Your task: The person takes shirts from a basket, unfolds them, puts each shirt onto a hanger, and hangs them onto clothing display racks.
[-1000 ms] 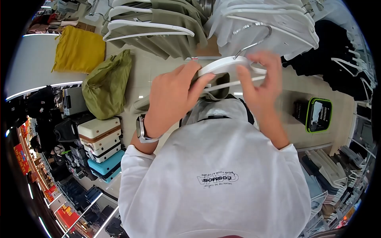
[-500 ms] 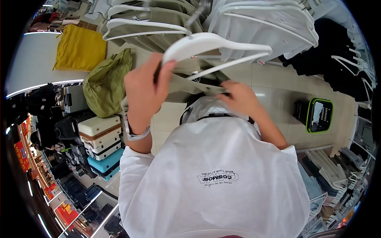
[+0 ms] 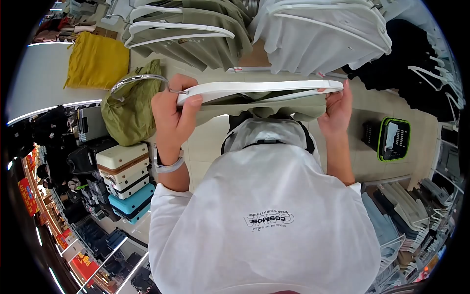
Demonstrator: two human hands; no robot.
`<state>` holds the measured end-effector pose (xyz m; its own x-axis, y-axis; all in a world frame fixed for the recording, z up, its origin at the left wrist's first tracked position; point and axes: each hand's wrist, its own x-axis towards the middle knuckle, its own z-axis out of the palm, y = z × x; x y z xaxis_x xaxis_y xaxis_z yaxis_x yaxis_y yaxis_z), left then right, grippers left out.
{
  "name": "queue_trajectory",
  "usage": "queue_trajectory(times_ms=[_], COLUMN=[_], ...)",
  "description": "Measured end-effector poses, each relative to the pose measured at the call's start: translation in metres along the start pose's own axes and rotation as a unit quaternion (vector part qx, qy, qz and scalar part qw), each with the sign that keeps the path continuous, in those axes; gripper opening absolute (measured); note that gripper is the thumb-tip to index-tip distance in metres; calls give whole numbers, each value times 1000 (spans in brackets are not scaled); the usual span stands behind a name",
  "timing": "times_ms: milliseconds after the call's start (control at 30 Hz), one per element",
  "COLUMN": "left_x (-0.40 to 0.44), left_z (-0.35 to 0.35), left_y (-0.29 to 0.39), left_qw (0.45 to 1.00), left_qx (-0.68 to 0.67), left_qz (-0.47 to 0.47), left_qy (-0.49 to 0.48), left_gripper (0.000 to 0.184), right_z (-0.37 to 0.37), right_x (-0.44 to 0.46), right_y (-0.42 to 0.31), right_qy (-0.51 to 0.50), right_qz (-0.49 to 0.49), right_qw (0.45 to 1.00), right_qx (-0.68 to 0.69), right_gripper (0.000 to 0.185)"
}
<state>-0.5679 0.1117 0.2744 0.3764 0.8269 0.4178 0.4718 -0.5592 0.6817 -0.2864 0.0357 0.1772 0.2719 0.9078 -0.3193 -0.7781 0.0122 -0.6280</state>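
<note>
A white clothes hanger (image 3: 254, 87) lies nearly level in front of my chest, its metal hook (image 3: 128, 81) pointing left. My left hand (image 3: 175, 110) is closed around the hanger by the base of the hook. At the other end, my right hand (image 3: 337, 109) pinches the hanger's tip, with the garment's edge beside the fingers. An olive-green garment (image 3: 293, 107) hangs on the hanger. Its neckline is partly open between my hands, and its lower part is hidden from view.
Racks ahead carry olive-green garments (image 3: 196, 46), white garments (image 3: 313, 44) and black clothes (image 3: 411, 73). At left are a yellow bag (image 3: 98, 61), a green bag (image 3: 128, 110) and stacked suitcases (image 3: 125, 159). A black basket (image 3: 391, 139) stands on the floor at right.
The hanger has come down from its tilted position to nearly level, and its hook now points left. My right hand has moved from the garment's middle to the hanger's right tip.
</note>
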Motion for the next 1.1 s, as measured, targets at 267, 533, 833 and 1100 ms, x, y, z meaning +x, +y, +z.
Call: queue_trajectory(times_ms=[267, 533, 833, 1100], left_x=[-2, -7, -4, 8], left_z=[-8, -11, -16, -24], left_y=[-3, -19, -20, -60], left_qw=[994, 997, 993, 986], left_qx=[9, -24, -63, -101], left_qz=[-63, 70, 50, 17], left_qy=[-93, -29, -81, -133], left_gripper=[22, 25, 26, 36], right_z=[-23, 55, 30, 52], right_x=[-6, -33, 2, 12], right_y=[-22, -25, -26, 12], right_qy=[110, -270, -310, -74], right_qz=[-289, -467, -232, -433], right_qw=[890, 634, 624, 607], right_qx=[-336, -554, -678, -663], right_gripper=[34, 44, 35, 26])
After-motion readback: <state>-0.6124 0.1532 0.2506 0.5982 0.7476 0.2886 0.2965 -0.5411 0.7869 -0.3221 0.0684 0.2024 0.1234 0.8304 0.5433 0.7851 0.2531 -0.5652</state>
